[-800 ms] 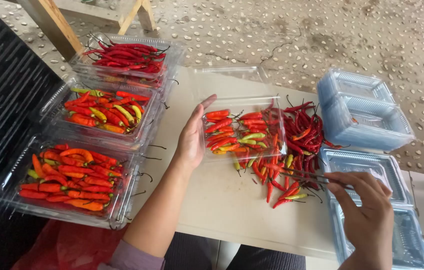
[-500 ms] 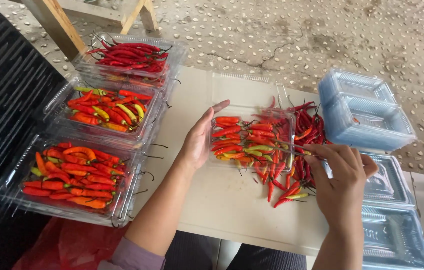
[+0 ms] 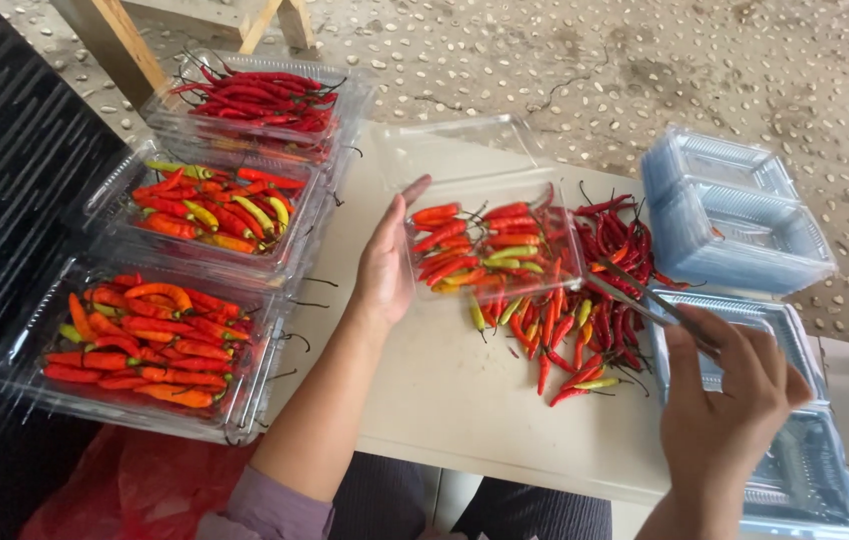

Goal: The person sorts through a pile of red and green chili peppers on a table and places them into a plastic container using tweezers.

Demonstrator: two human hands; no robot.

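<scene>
My left hand [image 3: 388, 262] rests against the left side of a clear plastic clamshell box [image 3: 493, 247] partly filled with red, orange and green chillies, its lid open behind it. My right hand [image 3: 730, 393] grips metal tongs [image 3: 645, 293] whose tips reach into the loose pile of red chillies [image 3: 585, 320] lying on the pale table [image 3: 445, 400] just right of and below the box. The tong tips sit among dark red chillies; I cannot tell whether they pinch one.
Three filled clear boxes of chillies [image 3: 145, 340] [image 3: 210, 215] [image 3: 260, 100] line the table's left side. Stacks of empty clear boxes [image 3: 735, 215] [image 3: 795, 470] stand at the right. A red plastic bag [image 3: 135, 490] lies below the front edge. Pebbled ground and wooden legs lie beyond.
My right hand with the tongs moved from the empty boxes toward the loose chillies, then drew back a little. My left hand stayed at the open box.
</scene>
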